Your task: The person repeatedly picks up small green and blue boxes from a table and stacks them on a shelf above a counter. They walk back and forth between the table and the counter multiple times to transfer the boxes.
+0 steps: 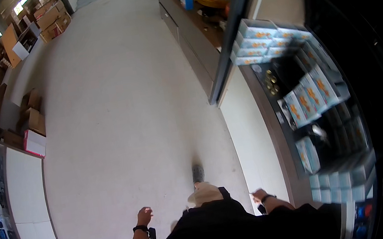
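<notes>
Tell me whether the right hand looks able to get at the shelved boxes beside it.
Probably yes: the shelf front looks open, with nothing visible between the right hand and those boxes.

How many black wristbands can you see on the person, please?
2: the left wristband, just behind the left hand, and the right wristband, just behind the right hand; others could be hidden.

the hands (pixel 145 216) hang apart over pale floor (pixel 119 130), boxes (pixel 314 93) shelved at right.
</notes>
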The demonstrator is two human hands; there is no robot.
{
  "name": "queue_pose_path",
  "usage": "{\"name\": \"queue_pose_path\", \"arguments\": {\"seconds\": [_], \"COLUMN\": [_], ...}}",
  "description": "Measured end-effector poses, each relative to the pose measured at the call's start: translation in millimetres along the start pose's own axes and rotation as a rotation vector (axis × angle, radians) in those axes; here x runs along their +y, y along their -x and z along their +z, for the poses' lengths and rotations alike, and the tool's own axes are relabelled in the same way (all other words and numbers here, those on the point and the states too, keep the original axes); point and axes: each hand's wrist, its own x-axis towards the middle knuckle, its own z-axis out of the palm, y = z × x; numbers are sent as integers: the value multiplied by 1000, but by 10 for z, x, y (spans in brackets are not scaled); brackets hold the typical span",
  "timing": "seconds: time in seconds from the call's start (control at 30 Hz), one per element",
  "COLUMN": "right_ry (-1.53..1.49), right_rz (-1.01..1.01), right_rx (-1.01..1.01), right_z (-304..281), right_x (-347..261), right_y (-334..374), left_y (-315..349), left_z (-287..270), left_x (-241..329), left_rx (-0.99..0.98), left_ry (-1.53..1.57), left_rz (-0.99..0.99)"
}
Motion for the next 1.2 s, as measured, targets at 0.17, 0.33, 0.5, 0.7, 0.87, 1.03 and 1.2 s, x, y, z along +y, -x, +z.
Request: {"name": "queue_pose_path", "arguments": {"seconds": [0.17,0.33,0.5,0.7,0.87,1.03,1.2], "right_ry": [86,-511,-619,-588,-1078,-839,-1023], "right_rz": [-105,-424,-375,-168,-104,-309,-257], "right_rx": [357,523,481,305,407,670,581], "right_z": [-3356,-5805,-6816,-7593,-8569,-9818,-12379], "right_x": [-1353,-2562,-2941,-2501,-2384,-2200,-2661], "right_y": [-2213,-3774,-4846,-5334,-6150,-7514,-8237], "left_y": [-586,-1436,-2767,-5974,-9223,-11645,-12443], "left_z": [-936,-1162,-1219,-2438,-4165,-5484,-5918], "left_x": [162,-67,-971,-1949,-2382,-2071,-2448], "left_rx": [-82,-21,-525,-483,70,303,8], "left_ry": [820,1077,22,-270,949,744,493], "left_rz": [-1036,-1239,-192,-162,-560,-344,-316]}}
